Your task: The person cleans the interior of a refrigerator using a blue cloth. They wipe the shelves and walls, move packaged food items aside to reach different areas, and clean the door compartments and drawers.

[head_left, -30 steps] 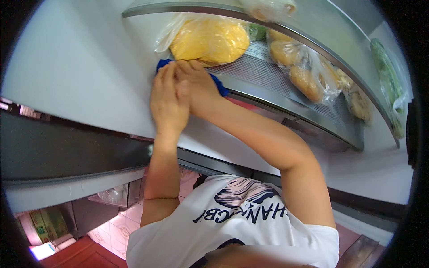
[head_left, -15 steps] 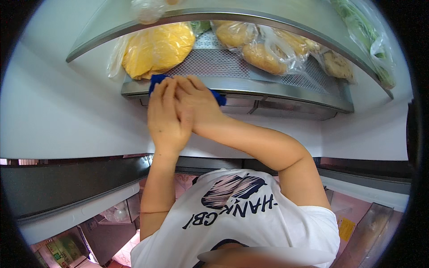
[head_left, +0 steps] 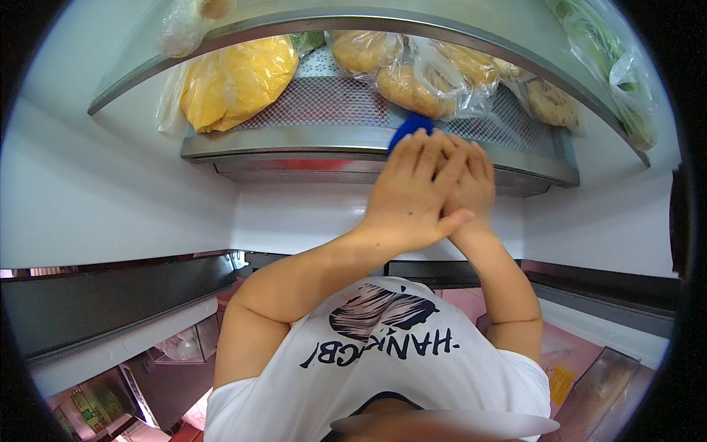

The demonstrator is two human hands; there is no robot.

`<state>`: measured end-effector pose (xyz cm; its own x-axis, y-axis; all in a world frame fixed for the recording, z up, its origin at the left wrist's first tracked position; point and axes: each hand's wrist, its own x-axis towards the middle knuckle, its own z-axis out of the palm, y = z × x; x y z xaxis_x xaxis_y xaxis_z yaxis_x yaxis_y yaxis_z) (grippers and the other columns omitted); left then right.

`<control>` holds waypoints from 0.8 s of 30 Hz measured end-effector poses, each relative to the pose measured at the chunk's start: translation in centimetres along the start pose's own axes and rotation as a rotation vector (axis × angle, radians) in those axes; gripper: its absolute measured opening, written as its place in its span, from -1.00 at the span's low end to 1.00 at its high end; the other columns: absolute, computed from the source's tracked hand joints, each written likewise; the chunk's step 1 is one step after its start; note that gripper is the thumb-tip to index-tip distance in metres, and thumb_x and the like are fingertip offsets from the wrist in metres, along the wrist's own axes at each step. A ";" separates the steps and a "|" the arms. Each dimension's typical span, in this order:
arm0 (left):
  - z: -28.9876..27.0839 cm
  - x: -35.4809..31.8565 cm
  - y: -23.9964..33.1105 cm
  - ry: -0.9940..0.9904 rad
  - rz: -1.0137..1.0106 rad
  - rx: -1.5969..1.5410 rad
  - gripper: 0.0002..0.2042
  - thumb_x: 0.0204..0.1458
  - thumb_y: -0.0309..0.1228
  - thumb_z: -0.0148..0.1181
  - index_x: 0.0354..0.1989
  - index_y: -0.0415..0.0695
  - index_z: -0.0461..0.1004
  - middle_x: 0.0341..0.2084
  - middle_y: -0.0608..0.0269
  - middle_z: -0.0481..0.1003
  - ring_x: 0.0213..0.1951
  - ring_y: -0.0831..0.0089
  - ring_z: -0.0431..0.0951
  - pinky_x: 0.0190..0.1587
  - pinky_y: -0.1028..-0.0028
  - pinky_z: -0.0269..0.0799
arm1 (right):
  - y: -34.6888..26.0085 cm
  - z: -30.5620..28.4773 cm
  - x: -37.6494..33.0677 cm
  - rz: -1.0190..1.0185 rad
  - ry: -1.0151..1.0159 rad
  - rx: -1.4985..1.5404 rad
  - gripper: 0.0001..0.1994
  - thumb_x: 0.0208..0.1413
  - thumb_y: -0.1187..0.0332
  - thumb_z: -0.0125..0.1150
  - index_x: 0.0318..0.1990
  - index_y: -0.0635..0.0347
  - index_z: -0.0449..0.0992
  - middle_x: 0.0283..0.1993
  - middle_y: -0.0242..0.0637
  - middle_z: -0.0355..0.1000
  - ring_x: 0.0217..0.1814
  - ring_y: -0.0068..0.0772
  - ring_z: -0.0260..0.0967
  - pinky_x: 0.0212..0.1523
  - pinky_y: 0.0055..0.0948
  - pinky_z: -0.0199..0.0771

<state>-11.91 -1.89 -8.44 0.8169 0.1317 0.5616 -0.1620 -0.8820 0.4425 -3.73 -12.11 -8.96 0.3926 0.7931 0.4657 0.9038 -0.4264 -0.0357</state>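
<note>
Both hands are pressed together on the metal front edge of a refrigerator shelf (head_left: 294,138). Under the fingers is a blue cloth (head_left: 409,132), with only its upper left part showing. My left hand (head_left: 409,184) reaches across from the left, its fingers bent over the cloth and overlapping my right hand. My right hand (head_left: 471,180) lies just right of it, fingers curved over the same edge. Their palms and most of the cloth are hidden. Just behind the fingertips sits a clear plastic bag of yellowish-brown round produce (head_left: 416,92).
A yellow plastic bag (head_left: 239,85) stands at the shelf's left. Another round item in clear plastic (head_left: 551,102) sits to its right. Above runs a glass shelf with a metal rim (head_left: 331,15), bearing bagged green vegetables (head_left: 611,70). Dark-edged doors (head_left: 125,302) flank me.
My hands and the blue cloth have slid rightward along the shelf edge, from beside the yellow bag to below the bagged round produce. The view has shifted slightly.
</note>
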 end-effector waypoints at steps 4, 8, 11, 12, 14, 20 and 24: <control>2.2 1.1 1.0 -0.012 0.065 -0.048 -0.24 -0.21 0.01 0.22 0.18 -0.16 0.24 0.09 -0.15 0.24 0.13 -0.14 0.21 0.24 0.04 0.03 | 2.7 0.1 -1.9 0.047 0.016 -0.116 -0.53 -0.01 0.17 0.09 0.10 0.06 0.39 0.16 -0.37 0.31 0.26 -0.26 0.14 0.28 -0.11 0.01; 3.4 1.7 1.5 0.026 0.096 -0.093 -0.26 -0.18 0.01 0.20 0.18 -0.15 0.24 0.09 -0.16 0.23 0.14 -0.14 0.20 0.25 0.04 0.01 | 3.5 -0.6 -2.4 0.083 0.008 -0.169 -0.52 -0.01 0.17 0.08 0.11 0.06 0.37 0.16 -0.36 0.30 0.27 -0.24 0.13 0.28 -0.09 0.01; 3.1 1.7 1.4 0.002 0.085 -0.105 -0.28 -0.16 -0.01 0.19 0.18 -0.14 0.25 0.10 -0.16 0.23 0.16 -0.11 0.19 0.25 0.06 0.01 | 2.9 -0.9 -2.2 0.104 -0.043 -0.226 -0.51 0.00 0.17 0.07 0.14 0.06 0.34 0.17 -0.35 0.29 0.26 -0.23 0.13 0.27 -0.09 0.02; 3.0 1.7 1.3 -0.016 0.077 -0.111 -0.27 -0.16 0.00 0.19 0.19 -0.16 0.23 0.11 -0.18 0.22 0.17 -0.10 0.18 0.27 0.07 -0.02 | 2.6 -0.8 -2.1 0.114 -0.041 -0.222 -0.51 0.01 0.18 0.07 0.14 0.06 0.33 0.17 -0.34 0.28 0.26 -0.22 0.13 0.28 -0.09 0.01; 2.5 1.3 0.8 -0.051 0.062 -0.121 -0.25 -0.14 0.01 0.18 0.21 -0.19 0.21 0.12 -0.21 0.21 0.20 -0.09 0.15 0.30 0.10 -0.07 | 2.0 -0.4 -1.6 0.133 -0.036 -0.214 -0.50 0.02 0.18 0.05 0.15 0.06 0.31 0.17 -0.32 0.28 0.27 -0.22 0.12 0.28 -0.09 0.01; -0.5 -0.5 -0.5 -0.077 -0.070 0.058 -0.22 -0.18 -0.01 0.22 0.24 -0.12 0.17 0.20 -0.08 0.18 0.22 -0.04 0.15 0.26 0.13 0.04 | -1.4 0.9 0.5 0.032 -0.055 -0.051 -0.50 0.03 0.22 0.00 0.15 0.18 0.30 0.17 -0.21 0.28 0.28 -0.18 0.10 0.31 -0.08 -0.04; -3.2 -2.7 -2.9 -0.108 -0.109 0.213 -0.25 -0.04 0.09 0.05 0.27 -0.13 0.14 0.26 -0.11 0.11 0.26 -0.06 0.10 0.26 0.13 0.04 | -3.9 2.8 1.8 -0.053 0.057 0.025 -0.53 0.04 0.25 -0.03 0.12 0.24 0.34 0.16 -0.16 0.28 0.28 -0.20 0.11 0.32 -0.06 -0.08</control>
<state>-15.42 1.75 -9.07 0.8794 0.1923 0.4356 0.0414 -0.9422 0.3325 -6.03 -7.81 -10.45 0.3343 0.7881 0.5169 0.9273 -0.3731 -0.0309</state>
